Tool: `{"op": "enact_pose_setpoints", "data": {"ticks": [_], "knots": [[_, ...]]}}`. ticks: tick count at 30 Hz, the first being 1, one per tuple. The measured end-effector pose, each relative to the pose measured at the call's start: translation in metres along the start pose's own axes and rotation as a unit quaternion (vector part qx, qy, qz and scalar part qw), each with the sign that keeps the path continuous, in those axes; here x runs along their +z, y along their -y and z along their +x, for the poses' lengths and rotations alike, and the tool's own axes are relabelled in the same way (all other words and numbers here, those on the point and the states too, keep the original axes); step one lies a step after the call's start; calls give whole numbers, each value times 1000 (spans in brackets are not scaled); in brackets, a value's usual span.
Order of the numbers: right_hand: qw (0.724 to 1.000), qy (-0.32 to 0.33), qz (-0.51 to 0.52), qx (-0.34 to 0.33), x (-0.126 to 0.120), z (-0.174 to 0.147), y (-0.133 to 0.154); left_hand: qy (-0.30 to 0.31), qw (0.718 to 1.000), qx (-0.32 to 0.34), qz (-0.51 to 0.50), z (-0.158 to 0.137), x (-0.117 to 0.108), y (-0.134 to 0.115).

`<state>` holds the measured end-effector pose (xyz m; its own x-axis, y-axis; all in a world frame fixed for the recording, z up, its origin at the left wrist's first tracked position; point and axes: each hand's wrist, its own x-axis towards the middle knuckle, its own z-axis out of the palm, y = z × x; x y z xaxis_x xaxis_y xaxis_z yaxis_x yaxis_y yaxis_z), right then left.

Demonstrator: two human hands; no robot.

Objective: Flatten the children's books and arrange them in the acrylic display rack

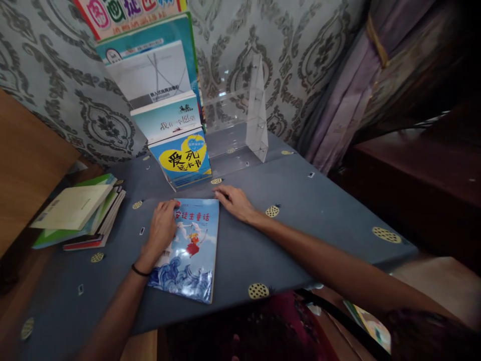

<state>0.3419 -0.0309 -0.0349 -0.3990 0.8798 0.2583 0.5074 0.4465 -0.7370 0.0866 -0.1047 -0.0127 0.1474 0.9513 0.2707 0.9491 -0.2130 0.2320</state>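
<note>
A blue storybook (193, 250) with red lettering and a painted figure above waves lies face up on the table, slightly tilted. My left hand (163, 225), with a dark band on its wrist, is closed on the book's upper left edge, its fingers curled at the corner. At the upper right corner is my right hand (235, 203), fingers reaching left and loosely apart; whether it touches the book I cannot tell. Just beyond both hands, a blue-and-yellow book (184, 158) stands at the front of a clear tiered rack (257, 110).
Behind that book, the rack's left column holds a pale teal book (169, 119), a grey-white book (152, 75) and larger teal ones. A stack of books (78, 208) lies at the left of the table (311, 210). A patterned curtain hangs behind; the table's edge is near my body.
</note>
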Motion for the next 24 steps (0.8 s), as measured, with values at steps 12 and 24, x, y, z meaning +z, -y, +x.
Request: {"op": "enact_pose_setpoints", "data": {"ticks": [12,24], "knots": [[997,4,-62,-42,-2,-4,2,47,984,56,163,1,-3,-12],[938,62,-290,-180,54,12,76,-90,994,54,-10,1,20,15]]}}
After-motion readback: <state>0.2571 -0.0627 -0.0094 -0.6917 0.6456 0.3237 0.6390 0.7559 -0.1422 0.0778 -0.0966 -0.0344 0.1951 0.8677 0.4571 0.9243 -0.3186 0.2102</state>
